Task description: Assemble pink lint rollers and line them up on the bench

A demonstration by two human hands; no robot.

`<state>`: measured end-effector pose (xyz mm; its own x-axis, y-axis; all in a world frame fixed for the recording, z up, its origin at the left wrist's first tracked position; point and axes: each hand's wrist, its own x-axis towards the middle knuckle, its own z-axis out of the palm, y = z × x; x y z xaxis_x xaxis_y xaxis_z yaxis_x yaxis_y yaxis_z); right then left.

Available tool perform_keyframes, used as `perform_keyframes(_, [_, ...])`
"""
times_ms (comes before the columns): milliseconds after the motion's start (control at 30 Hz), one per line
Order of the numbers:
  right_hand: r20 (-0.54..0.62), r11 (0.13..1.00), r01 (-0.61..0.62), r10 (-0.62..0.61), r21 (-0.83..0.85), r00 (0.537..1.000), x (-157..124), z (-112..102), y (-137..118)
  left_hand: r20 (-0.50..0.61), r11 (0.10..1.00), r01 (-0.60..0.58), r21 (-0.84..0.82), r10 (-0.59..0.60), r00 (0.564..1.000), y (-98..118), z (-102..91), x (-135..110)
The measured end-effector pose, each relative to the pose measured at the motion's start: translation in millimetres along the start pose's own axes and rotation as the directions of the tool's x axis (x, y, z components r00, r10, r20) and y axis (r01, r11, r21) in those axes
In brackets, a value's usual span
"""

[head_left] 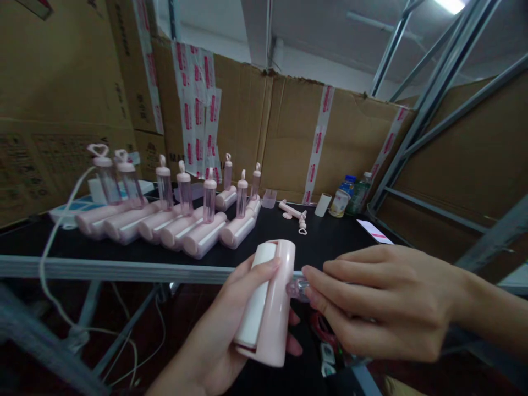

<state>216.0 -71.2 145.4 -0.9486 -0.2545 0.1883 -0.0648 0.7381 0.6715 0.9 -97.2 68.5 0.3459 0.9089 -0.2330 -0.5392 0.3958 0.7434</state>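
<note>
My left hand [231, 319] is wrapped round a pink lint roller [275, 319], thumb on top. A white roll [256, 297] shows through the opening in its shell. On the roller's right side, my right hand [383, 300] pinches a clear handle piece [300, 288] where it meets the shell; the fingers cover most of that piece. Further back on the black table stand several similar lint rollers [205, 236], their clear handles upright with pink loop ends. Right of them lie a loose pink handle part [292, 210] and a small pink heart-ended piece [302, 225].
Cardboard walls [239, 121] with tape close off the table's back. At the back right are a loose white roll [323, 204], two bottles [344, 195] and a phone-like flat object [374, 232]. A white cable [51, 242] hangs over the metal front edge.
</note>
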Motion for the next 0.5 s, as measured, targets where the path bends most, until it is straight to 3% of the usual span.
perform_keyframes(167, [0.05, 0.998, 0.039, -0.041, 0.039, 0.998, 8, 4, 2, -0.06, 0.999, -0.014, 0.038, 0.016, 0.998, -5, 3.9, 1])
perform_keyframes(333, [0.004, 0.998, 0.032, -0.032, 0.061, 0.999, 11, 10, 5, -0.09, 0.997, -0.063, 0.04, 0.067, 0.994, -11, 4.3, 7])
perform_keyframes(400, [0.004, 0.998, -0.017, 0.017, 0.068, 1.0, 9, 11, 3, -0.095, 0.997, -0.069, 0.044, 0.073, 0.993, -13, 3.3, 8])
perform_keyframes(500, [0.023, 0.98, -0.19, 0.189, 0.066, 0.982, 2, 15, -8, -0.101, 0.993, -0.103, 0.064, 0.109, 0.989, -15, 1.8, 7])
